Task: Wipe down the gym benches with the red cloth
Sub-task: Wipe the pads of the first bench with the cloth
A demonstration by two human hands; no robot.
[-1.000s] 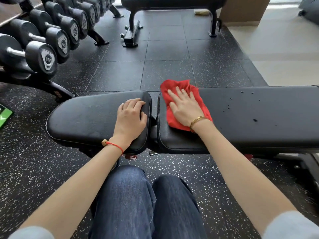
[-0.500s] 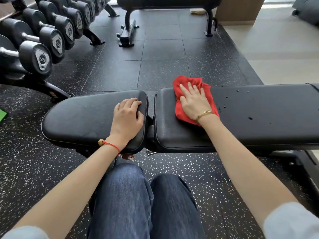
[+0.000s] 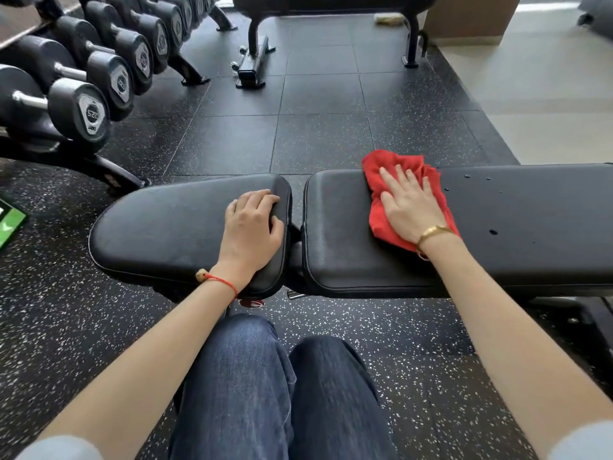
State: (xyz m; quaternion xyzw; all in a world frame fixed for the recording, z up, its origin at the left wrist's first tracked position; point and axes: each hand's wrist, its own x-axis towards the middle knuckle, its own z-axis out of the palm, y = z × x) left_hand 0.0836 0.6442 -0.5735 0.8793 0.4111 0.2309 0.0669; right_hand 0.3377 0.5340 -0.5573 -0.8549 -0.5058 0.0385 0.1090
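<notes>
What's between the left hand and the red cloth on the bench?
In the head view: the gap between the seat pad and back pad, then bare black padding, separate the left hand from the red cloth.

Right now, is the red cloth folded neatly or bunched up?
Bunched. The red cloth lies crumpled with ragged edges under the flat right hand on the long bench pad.

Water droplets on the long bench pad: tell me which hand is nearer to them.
Right. The right hand presses the red cloth flat on the long pad, just left of the droplets. The left hand rests on the short seat pad, farther away.
</notes>
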